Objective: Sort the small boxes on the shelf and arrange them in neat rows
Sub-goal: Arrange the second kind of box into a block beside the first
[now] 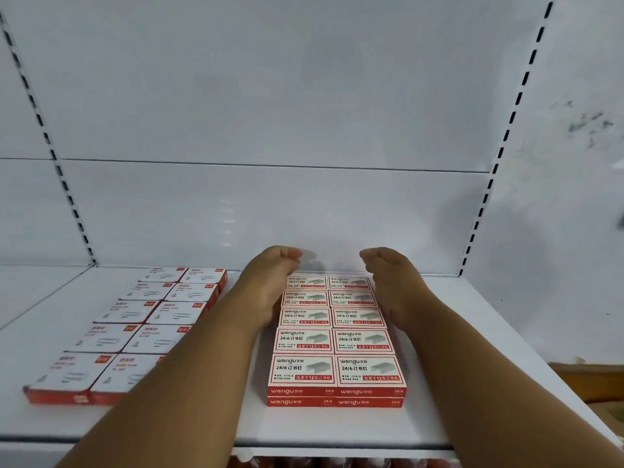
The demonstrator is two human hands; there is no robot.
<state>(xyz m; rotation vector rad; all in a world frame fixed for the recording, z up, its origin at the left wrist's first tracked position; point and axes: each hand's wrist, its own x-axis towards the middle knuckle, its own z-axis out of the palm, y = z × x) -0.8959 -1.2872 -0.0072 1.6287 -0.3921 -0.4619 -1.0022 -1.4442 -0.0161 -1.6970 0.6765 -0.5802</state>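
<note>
Ten staple boxes [336, 336] visible on top (two columns, stacked two high) between both hands' loosely curled, released fingers [290, 256]; ten paperclip boxes [141, 327] left, partly hidden by the forearm.

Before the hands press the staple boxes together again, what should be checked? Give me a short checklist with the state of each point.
1. Left hand beside the left column of the staple boxes: ok.
2. Right hand beside the right column: ok.
3. Hands hold nothing: ok, fingers loosely curled.
4. Two columns straight, fronts level: ok.
5. Back row against the rear wall: cannot tell, hands hide it.
6. Paper clip boxes apart from this block: ok.
</note>
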